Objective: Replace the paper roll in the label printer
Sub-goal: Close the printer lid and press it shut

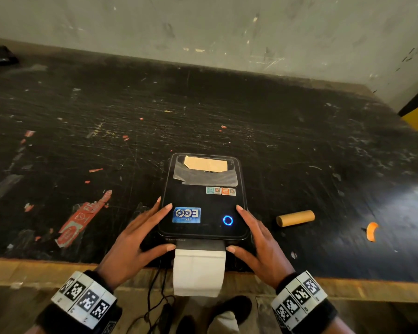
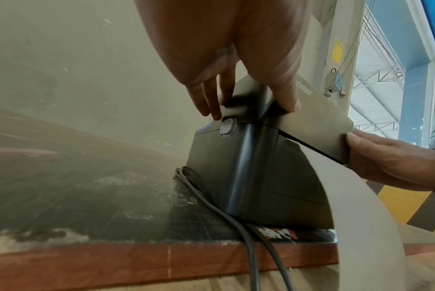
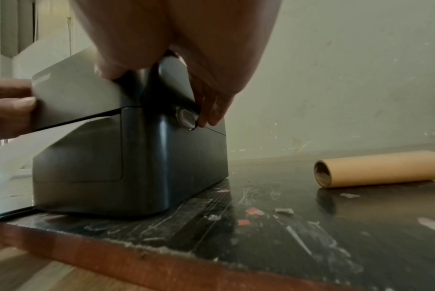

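1. The label printer (image 1: 203, 196) sits low and centre in the head view, at the near edge of the scuffed black table (image 1: 82, 116), lid down.
2. The left hand (image 1: 135, 239) lies spread against its left side, fingers straight, thumb at the front corner.
3. The right hand (image 1: 258, 242) mirrors it on the right side, fingers extended, holding nothing.
4. White label paper (image 1: 198, 271) hangs from the front slot.
5. An empty cardboard core (image 1: 296, 218) lies right of the printer.

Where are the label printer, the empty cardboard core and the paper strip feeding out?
label printer (image 1: 198, 203): head view, lid top.
cardboard core (image 1: 296, 218): head view, tube side.
paper strip (image 1: 199, 271): head view, hanging middle.
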Motion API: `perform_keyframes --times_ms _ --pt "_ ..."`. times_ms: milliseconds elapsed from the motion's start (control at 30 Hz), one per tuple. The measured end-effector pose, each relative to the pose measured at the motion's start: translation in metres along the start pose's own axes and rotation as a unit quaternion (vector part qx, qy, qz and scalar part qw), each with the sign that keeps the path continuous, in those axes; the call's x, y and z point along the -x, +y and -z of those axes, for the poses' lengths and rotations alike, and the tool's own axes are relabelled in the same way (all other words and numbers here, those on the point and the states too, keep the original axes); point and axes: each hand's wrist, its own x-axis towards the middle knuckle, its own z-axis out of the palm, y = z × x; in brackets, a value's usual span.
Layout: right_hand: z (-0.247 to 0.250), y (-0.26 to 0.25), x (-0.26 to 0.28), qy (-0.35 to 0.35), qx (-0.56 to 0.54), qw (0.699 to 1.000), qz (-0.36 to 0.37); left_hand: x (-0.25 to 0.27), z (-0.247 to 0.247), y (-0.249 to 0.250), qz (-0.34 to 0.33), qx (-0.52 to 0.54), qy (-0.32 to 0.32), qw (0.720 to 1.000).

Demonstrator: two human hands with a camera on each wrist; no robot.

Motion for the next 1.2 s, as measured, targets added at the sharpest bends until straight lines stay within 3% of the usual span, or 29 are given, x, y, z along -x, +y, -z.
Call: perform_keyframes --times_ms 1200 --pt "-0.0010 0.0002 0.0004 0.003 -0.016 1.000 0.015 -0.0008 -0.0006 0.0023 0.004 0.018 0.013 1.000"
